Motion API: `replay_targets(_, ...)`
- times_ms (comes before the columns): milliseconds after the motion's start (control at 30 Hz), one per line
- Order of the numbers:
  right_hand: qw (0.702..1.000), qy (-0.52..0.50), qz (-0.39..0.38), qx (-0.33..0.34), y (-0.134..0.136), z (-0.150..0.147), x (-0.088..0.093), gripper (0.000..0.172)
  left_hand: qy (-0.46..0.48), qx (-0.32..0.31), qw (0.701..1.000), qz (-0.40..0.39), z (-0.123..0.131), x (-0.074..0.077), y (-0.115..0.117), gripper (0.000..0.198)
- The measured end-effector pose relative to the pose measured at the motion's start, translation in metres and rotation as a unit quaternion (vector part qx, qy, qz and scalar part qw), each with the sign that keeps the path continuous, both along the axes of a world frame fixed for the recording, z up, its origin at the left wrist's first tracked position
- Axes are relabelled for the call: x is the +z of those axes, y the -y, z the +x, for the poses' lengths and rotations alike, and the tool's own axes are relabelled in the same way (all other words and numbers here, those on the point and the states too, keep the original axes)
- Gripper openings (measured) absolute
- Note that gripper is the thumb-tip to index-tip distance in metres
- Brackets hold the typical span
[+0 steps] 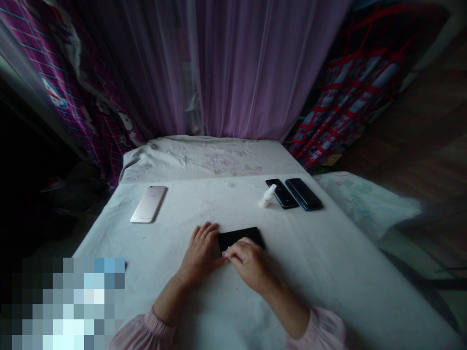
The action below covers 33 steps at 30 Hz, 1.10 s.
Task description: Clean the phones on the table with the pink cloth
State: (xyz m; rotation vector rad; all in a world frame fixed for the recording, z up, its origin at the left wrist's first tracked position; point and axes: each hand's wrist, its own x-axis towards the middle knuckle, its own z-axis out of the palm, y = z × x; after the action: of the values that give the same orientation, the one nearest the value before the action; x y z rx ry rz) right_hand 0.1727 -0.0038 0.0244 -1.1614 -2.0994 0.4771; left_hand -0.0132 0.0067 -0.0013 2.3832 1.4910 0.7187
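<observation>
A black phone [243, 237] lies flat on the white-covered table [328, 272] in front of me. My left hand [200, 250] rests at the phone's left end, fingers stretched flat beside it and touching its edge. My right hand [248, 262] sits on the phone's near edge with the fingers curled and pressed together at its lower left corner. What the fingertips pinch, if anything, is too small to make out.
A pink-gold phone [149, 204] lies back up at the far left. A small white spray bottle [267, 196] lies beside two dark phones [281, 193] [304, 194] at the far right. Purple curtains [233, 68] hang behind the table.
</observation>
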Motion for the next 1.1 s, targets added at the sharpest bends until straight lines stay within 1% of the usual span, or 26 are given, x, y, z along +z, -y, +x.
replay_targets(100, 1.000, -0.010, -0.004, 0.009, 0.004, 0.001, 0.000, 0.018, -0.002, -0.001, 1.000, 0.010, 0.000, -0.001, 0.000, 0.061)
replay_targets(233, 1.000, -0.005, 0.011, 0.008, 0.002, 0.011, 0.000, 0.016, -0.011, -0.006, 1.000, 0.001, -0.001, 0.001, -0.001, 0.065)
replay_targets(333, 1.000, 0.000, 0.017, -0.008, 0.001, 0.033, 0.000, 0.016, -0.014, -0.008, 1.000, -0.010, -0.002, 0.002, 0.000, 0.067)
replay_targets(467, 0.998, 0.014, 0.025, -0.050, -0.001, 0.069, 0.000, 0.017, -0.014, -0.012, 1.000, -0.024, -0.002, 0.004, 0.000, 0.069)
replay_targets(567, 0.997, 0.022, 0.034, -0.065, -0.003, 0.081, -0.001, 0.016, -0.015, -0.010, 0.999, -0.028, -0.001, 0.005, -0.001, 0.069)
replay_targets(667, 0.997, 0.022, 0.040, -0.054, -0.003, 0.070, -0.002, 0.016, -0.017, -0.008, 0.999, -0.027, -0.001, 0.004, -0.001, 0.068)
replay_targets(833, 1.000, -0.006, 0.029, -0.003, 0.002, 0.022, -0.004, 0.017, -0.021, -0.006, 1.000, -0.013, -0.001, 0.002, -0.001, 0.066)
replay_targets(900, 1.000, -0.004, 0.019, 0.007, 0.003, 0.009, -0.004, 0.018, -0.024, -0.007, 1.000, -0.014, -0.001, 0.002, -0.001, 0.063)
replay_targets(1000, 1.000, -0.001, 0.012, 0.011, 0.003, 0.011, -0.004, 0.018, -0.021, -0.008, 1.000, -0.016, -0.001, 0.004, 0.000, 0.063)
replay_targets(1100, 1.000, -0.007, 0.022, -0.005, 0.001, 0.034, -0.004, 0.017, -0.019, -0.010, 1.000, -0.019, -0.001, 0.005, 0.000, 0.064)
